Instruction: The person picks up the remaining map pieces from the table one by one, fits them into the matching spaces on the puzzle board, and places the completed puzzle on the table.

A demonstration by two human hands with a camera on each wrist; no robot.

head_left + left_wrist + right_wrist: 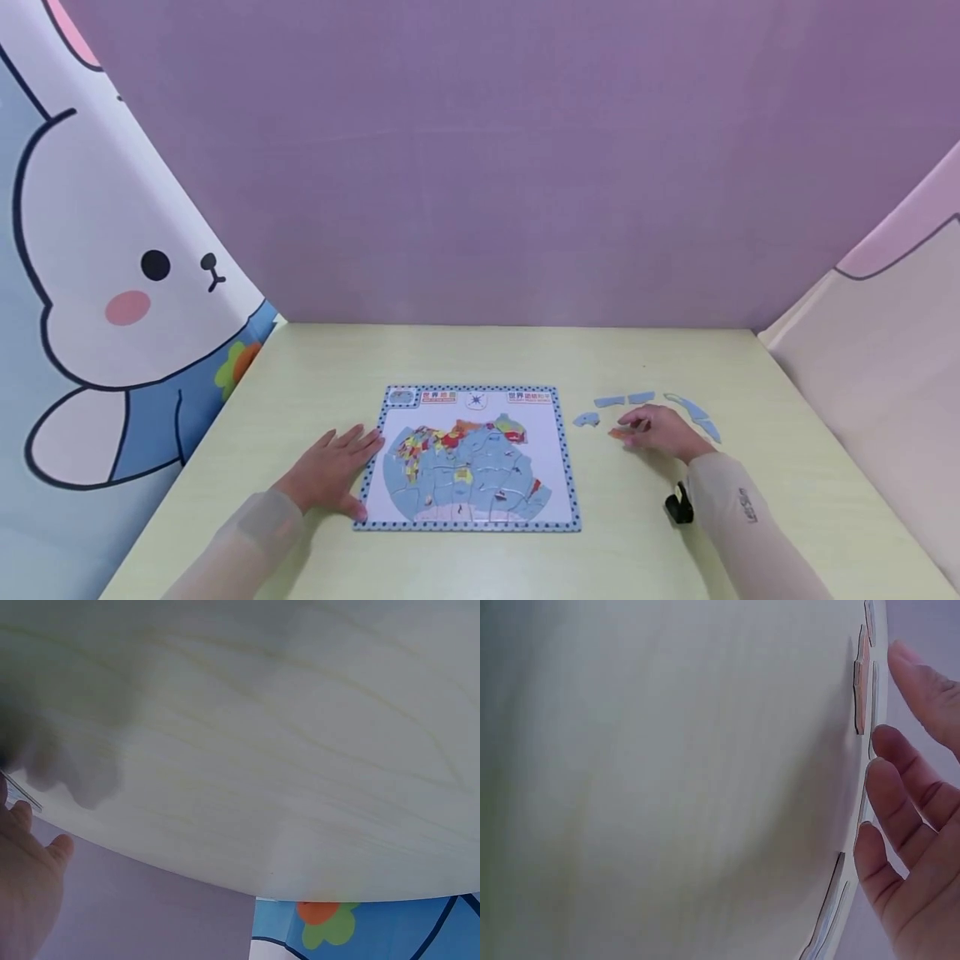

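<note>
A world-map jigsaw board (467,525) with a dotted blue border lies on the table, much of its map filled with pieces. My left hand (333,468) rests at the board's left edge with fingers spread. Right of the board, my right hand (660,429) is over a small orange puzzle piece (618,433). In the right wrist view, that orange piece (861,682) lies on the table, and the loosely bent fingers (889,784) stand apart from it. The left wrist view catches only part of the left hand (30,877) at its edge.
Several loose blue pieces lie around the right hand, among them a small one (587,419) on the left and a long curved one (688,406) on the right. A purple backdrop (480,167) rises behind the table. A black strap device (679,505) is at the right wrist.
</note>
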